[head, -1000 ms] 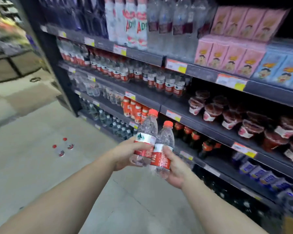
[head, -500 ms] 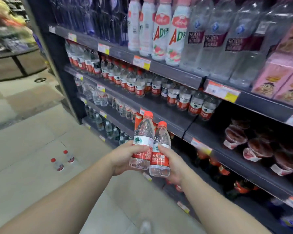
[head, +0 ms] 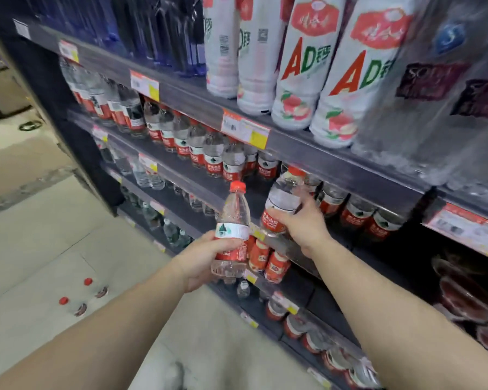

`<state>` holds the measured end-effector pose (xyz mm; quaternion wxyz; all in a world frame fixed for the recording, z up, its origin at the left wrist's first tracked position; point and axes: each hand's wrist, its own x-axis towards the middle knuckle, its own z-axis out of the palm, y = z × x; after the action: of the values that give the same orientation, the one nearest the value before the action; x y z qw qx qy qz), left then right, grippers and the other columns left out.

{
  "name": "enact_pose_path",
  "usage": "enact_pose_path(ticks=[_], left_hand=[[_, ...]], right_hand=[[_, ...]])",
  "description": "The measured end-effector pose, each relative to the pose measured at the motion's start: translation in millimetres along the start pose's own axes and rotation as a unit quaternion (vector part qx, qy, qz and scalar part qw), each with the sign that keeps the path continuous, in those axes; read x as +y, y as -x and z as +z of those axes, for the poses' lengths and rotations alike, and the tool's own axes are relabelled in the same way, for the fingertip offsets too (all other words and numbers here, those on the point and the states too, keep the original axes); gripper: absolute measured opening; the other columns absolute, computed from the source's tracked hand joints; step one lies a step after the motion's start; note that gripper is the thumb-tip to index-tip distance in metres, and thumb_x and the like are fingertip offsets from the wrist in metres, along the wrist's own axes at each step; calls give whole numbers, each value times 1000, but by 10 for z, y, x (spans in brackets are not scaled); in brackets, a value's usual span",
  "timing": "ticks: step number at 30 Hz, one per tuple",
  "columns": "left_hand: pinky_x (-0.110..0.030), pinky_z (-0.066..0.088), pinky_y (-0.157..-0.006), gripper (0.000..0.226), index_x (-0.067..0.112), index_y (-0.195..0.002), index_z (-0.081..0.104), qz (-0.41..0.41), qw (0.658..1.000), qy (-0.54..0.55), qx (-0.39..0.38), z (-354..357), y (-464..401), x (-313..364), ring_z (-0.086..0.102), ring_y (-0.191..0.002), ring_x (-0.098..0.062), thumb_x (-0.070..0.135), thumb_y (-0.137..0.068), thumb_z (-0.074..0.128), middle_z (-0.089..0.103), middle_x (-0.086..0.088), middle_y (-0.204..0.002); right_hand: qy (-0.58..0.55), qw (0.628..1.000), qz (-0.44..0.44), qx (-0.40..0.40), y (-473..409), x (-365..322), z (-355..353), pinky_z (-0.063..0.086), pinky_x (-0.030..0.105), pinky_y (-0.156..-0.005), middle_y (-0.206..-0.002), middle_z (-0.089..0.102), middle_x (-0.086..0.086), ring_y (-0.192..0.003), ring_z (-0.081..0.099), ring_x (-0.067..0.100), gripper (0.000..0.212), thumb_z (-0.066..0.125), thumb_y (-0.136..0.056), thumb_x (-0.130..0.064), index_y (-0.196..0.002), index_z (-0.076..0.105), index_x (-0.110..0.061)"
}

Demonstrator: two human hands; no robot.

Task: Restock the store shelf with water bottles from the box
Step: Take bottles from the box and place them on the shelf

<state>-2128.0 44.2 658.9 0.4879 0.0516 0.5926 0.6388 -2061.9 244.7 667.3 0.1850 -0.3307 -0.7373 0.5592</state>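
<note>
The right hand (head: 303,220) is wrapped around a water bottle (head: 282,204), tilting it in over the front edge of the shelf (head: 358,187) toward the row of matching red-label bottles (head: 358,212) standing there. The left hand (head: 206,258) is closed around a second bottle (head: 233,235), held upright just off the shelf edge (waiting its turn, by the look of it). The risk I see: the tilted bottle could clip the neighbours' caps or the shelf lip above and topple the row. Two more bottles (head: 90,296) stand on the floor (head: 34,249), well apart from both hands.
</note>
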Motion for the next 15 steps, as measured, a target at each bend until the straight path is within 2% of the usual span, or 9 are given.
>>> enact_pose_path(ticks=[2,4,7,9,10,12,15], left_hand=[[-47,54,-87,48,11,-126,58,-6,1000,1,-9,-166,-158,93,70,-86,-28,15,-81,71,72,-14,-108],[-46,55,-85,55,12,-126,58,-16,1000,-14,-22,-343,-297,198,71,-82,-25,18,-74,75,74,-12,-104],[-36,60,-69,35,14,-117,60,-21,999,-21,-37,-611,-475,370,73,-75,-20,12,-83,67,76,-8,-92],[-36,59,-70,26,17,-109,61,-25,999,-25,-36,-789,-576,473,73,-72,-18,10,-84,63,76,-4,-84],[-37,57,-73,29,18,-108,61,-25,999,-30,-38,-878,-628,520,72,-72,-19,12,-80,66,76,-4,-82],[-38,55,-75,47,17,-113,60,-30,997,-48,-43,-1034,-713,595,72,-77,-22,14,-69,77,76,-6,-85],[-38,57,-69,57,15,-120,58,-45,996,-56,-49,-1235,-846,656,71,-81,-24,20,-65,74,75,-7,-88]], right_hand=[[37,999,-10,26,-197,-44,155,52,31,-89,-109,66,-10,-99,63,11,60,85,-67,-29,-120,58,-22],[62,997,14,44,-379,-39,305,48,31,-92,-111,64,-5,-102,60,16,58,82,-73,-26,-123,55,-18],[90,993,48,57,-628,11,549,44,31,-98,-126,64,7,-116,59,26,55,78,-77,-27,-126,55,-14],[104,990,58,73,-773,57,693,40,22,-90,-128,62,7,-117,58,26,56,77,-78,-26,-128,54,-13],[105,989,57,86,-837,66,756,39,21,-87,-128,62,7,-116,58,26,57,77,-78,-25,-128,53,-13],[98,988,47,109,-955,89,854,42,24,-90,-126,63,6,-115,59,26,58,78,-77,-26,-127,52,-13],[94,986,51,124,-1036,101,971,44,26,-93,-127,63,4,-116,58,24,58,78,-77,-27,-128,52,-15]])
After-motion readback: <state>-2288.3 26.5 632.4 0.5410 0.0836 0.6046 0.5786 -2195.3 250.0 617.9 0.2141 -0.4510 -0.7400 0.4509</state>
